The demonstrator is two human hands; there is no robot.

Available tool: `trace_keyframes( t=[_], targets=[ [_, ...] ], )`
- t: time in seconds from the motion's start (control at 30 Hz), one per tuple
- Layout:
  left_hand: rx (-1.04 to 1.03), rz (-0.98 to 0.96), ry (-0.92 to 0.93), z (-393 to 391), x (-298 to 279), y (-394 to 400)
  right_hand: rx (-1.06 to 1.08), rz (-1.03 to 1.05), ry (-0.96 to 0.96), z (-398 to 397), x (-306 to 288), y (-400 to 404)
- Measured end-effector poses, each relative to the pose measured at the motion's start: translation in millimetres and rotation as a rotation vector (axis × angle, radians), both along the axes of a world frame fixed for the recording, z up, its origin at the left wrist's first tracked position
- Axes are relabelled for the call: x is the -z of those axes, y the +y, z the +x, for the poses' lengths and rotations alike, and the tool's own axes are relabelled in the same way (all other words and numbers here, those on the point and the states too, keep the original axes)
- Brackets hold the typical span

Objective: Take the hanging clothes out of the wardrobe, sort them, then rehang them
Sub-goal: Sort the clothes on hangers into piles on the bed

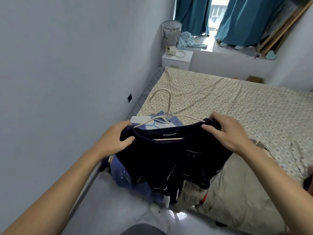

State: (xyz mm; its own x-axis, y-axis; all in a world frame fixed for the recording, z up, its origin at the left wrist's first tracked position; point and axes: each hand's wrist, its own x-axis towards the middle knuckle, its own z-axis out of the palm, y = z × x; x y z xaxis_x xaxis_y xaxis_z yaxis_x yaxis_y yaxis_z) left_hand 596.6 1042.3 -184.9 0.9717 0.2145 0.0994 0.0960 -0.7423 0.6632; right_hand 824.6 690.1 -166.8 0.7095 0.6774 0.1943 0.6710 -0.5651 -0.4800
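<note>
Head view: my left hand [116, 139] and right hand [225, 131] grip the dark sweater [169, 160] over the bed [237, 102]; its neck label [170, 134] is unreadable.

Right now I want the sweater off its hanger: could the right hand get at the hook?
Probably yes. The hook sticks up bare above the sweater, but the right hand grips the sweater's shoulder and must let go first.

There is one view only — a wide-angle camera on the person's head, tilted forward and down. It sits close above both forearms, which reach in from the lower corners. Beyond them it faces along the bed [237, 102] toward the far curtains [193, 14] — the wall [59, 65] runs near on the left.
</note>
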Motion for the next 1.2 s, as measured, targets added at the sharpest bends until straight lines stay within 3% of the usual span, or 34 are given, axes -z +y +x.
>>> trace_keyframes(
  t=[0.37,0.73,0.97,1.2],
  targets=[
    [0.003,-0.054,-0.113,-88,-32,77,0.054,0.039,-0.038,-119,-24,50],
    [0.155,-0.085,-0.048,-135,-24,181,0.214,0.019,0.028,-225,1,122],
    [0.122,-0.07,-0.072,-116,-5,210,0.277,0.032,0.061,-221,16,151],
    [0.057,0.016,-0.007,-47,43,233,0.341,0.094,0.154,-161,59,178]
  ],
)
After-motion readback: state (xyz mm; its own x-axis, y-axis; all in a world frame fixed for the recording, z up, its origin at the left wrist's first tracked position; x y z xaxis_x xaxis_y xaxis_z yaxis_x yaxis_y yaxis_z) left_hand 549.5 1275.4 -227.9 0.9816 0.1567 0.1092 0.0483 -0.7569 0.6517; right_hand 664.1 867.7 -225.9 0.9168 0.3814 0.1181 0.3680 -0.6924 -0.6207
